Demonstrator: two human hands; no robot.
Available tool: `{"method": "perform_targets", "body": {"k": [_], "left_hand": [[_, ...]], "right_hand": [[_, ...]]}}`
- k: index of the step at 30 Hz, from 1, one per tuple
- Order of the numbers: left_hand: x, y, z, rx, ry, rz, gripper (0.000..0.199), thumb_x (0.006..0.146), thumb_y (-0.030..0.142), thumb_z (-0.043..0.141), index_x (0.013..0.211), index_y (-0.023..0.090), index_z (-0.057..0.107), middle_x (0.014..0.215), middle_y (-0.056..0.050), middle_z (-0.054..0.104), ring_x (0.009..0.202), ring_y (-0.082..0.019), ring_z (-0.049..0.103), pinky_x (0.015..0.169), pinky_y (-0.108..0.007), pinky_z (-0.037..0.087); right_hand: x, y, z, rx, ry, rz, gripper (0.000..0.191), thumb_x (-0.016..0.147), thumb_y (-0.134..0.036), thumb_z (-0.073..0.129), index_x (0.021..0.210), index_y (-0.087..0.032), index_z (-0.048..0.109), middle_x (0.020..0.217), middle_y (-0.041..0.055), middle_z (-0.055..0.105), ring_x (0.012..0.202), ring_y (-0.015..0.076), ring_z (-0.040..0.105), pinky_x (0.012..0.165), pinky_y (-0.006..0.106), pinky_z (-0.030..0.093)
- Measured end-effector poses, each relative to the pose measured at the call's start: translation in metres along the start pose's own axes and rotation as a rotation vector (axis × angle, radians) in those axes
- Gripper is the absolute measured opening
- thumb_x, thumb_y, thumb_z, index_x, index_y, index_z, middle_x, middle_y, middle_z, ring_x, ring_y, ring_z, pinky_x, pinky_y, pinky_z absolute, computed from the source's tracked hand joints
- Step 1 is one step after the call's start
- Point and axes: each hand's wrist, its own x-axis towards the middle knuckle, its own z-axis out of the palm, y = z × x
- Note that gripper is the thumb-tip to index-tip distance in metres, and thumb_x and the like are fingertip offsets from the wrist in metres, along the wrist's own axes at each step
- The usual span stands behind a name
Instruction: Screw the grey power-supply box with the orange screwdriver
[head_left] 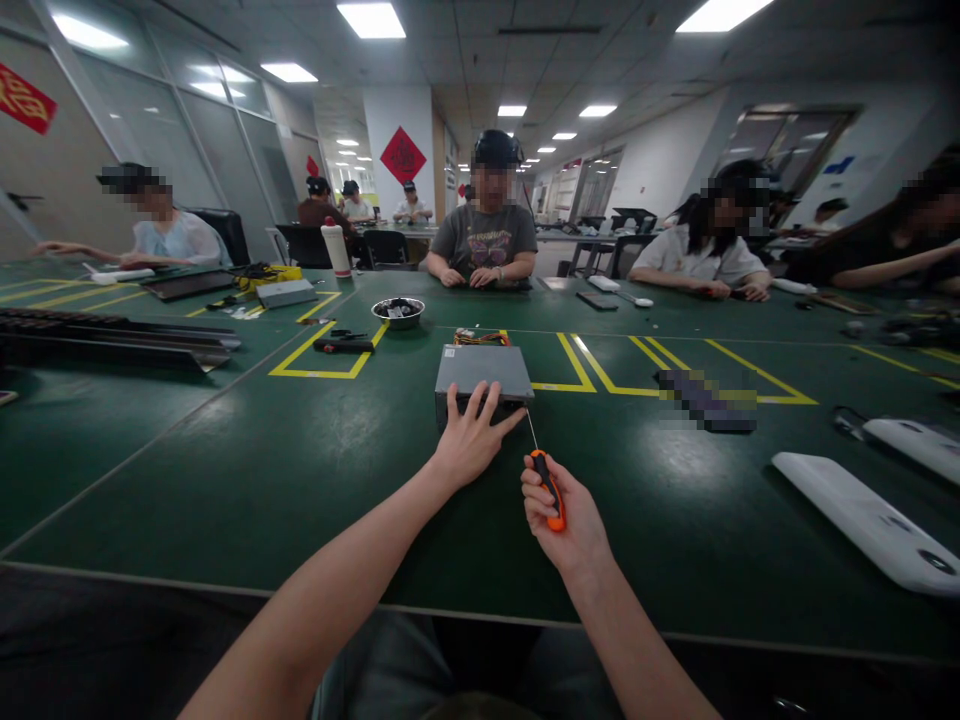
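A grey metal computer power supply [486,368] sits on the table in front of me, with a bundle of coloured wires [480,338] at its far side. My left hand [471,440] rests against its near face and top edge, fingers spread. An orange and black screwdriver [553,500] is gripped in my right hand [574,515]. Its thin shaft points up and away, the tip meeting or nearly meeting the box's near right corner. Whether the tip sits in a screw is too small to tell.
The green table [360,520] carries yellow tape outlines. A metal bowl [398,313] of small dark parts stands beyond the box, left of it. Black parts [345,345] lie nearer. Long dark metal pieces [112,335] are at left, a white casing [862,520] at right. Co-workers sit around the table.
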Motion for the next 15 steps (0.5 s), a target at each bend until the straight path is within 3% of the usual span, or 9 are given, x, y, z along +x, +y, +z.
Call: {"method": "perform_targets", "body": {"k": [12, 15], "left_hand": [[-0.001, -0.006, 0.0, -0.053, 0.005, 0.021, 0.047, 0.081, 0.019, 0.049, 0.123, 0.039, 0.043, 0.14, -0.007, 0.031, 0.129, -0.03, 0.025, 0.101, -0.06, 0.013], [-0.001, -0.015, 0.0, -0.106, 0.008, 0.019, 0.041, 0.08, 0.014, 0.046, 0.117, 0.032, 0.049, 0.139, -0.007, 0.034, 0.128, -0.026, 0.028, 0.103, -0.053, 0.016]], "right_hand": [[-0.001, 0.003, -0.004, -0.106, -0.078, 0.0, 0.016, 0.082, -0.022, 0.045, 0.074, -0.012, 0.054, 0.051, -0.0038, 0.045, 0.031, 0.0006, 0.032, 0.027, 0.009, 0.026], [0.0, 0.006, -0.002, -0.166, -0.06, 0.009, 0.019, 0.083, -0.023, 0.044, 0.073, -0.011, 0.055, 0.05, -0.0033, 0.046, 0.031, 0.0005, 0.031, 0.027, 0.01, 0.026]]}}
